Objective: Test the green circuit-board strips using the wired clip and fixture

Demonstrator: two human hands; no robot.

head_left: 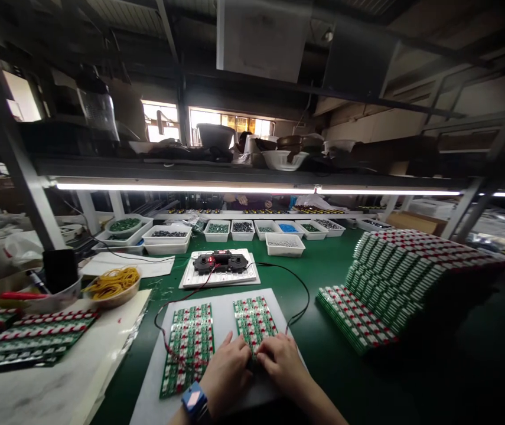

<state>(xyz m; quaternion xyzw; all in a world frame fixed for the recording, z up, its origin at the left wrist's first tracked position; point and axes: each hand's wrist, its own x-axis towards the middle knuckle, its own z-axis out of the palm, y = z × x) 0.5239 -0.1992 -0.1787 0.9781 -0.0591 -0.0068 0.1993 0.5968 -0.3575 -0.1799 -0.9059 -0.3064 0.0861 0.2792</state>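
Green circuit-board panels (254, 321), two of them, lie side by side on one white foam sheet (223, 313). The left hand (226, 372) and right hand (282, 364) both sit curled at the near end of the right panel, gripping or only touching, I cannot tell. One black wired fixture (220, 262) sits beyond.

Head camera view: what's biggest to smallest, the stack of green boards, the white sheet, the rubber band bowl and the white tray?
1. Stack of green circuit boards
2. White sheet, though it sits nearer the camera
3. Bowl of yellow rubber bands and white tray look alike in size, so I can't rank them
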